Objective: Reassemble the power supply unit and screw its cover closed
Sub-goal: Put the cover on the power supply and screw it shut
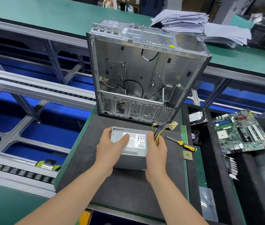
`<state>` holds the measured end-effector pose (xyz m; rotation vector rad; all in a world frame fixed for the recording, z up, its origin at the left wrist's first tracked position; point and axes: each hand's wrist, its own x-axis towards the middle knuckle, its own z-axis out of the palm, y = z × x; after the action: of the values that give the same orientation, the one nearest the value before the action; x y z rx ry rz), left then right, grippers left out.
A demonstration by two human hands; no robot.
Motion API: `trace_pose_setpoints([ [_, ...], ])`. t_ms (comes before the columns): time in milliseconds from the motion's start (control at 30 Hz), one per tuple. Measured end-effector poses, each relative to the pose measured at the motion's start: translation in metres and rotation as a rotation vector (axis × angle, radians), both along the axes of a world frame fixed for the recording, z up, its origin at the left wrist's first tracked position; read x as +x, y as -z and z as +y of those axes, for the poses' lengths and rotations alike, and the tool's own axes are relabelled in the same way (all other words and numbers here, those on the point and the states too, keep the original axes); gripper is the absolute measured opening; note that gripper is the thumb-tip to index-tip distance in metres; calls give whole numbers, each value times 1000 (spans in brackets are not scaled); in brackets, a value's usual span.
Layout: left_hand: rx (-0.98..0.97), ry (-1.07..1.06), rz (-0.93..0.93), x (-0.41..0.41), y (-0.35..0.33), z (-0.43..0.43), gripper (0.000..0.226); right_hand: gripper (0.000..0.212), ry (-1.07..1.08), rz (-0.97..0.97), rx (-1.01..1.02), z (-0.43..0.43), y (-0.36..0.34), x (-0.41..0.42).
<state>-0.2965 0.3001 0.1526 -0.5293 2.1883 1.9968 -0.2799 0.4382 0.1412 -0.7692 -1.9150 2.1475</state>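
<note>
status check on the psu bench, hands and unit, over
Left hand and right hand both clamped on grey metal power supply unit on dark mat. Yellow-handled screwdriver lying untouched to the right. Open silver computer case behind, not obstructing.

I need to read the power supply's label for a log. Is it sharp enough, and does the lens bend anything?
Head view: the label is upside down, its small print unreadable, the left hand covering part; conveyor rails bow from wide-angle distortion.
</note>
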Motion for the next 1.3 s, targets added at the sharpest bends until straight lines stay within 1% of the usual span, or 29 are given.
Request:
trace_pose_setpoints([
  [133, 42, 4, -16, -2, 2, 0, 43, 20, -27, 26, 7, 5, 0, 2],
  [300, 16, -56, -16, -4, 2, 4, 33, 9, 6, 4, -26, 2, -3, -5],
  [500, -4, -66, -22, -5, -4, 2, 31, 13, 40, -8, -39, 0, -3, -10],
  [667, -18, -75, -20, -4, -5, 2, 27, 11, 72, -5, -48, 0, -2, -12],
  [833, -50, -77, -8, -5, -4, 4, 31, 10, 75, -25, -71, 2, -3, -14],
  [967, -91, -39, 11, -4, 0, 4, 35, 10, 57, -17, -87, 4, -4, -13],
  [1133, -139, 17, 44, -6, 2, 0, 40, 13, -33, -52, -193, 14, -9, -9],
  [1300, -135, 55, 21, -8, 2, -5, 45, 27, -193, -56, -280, 27, -9, -1],
])
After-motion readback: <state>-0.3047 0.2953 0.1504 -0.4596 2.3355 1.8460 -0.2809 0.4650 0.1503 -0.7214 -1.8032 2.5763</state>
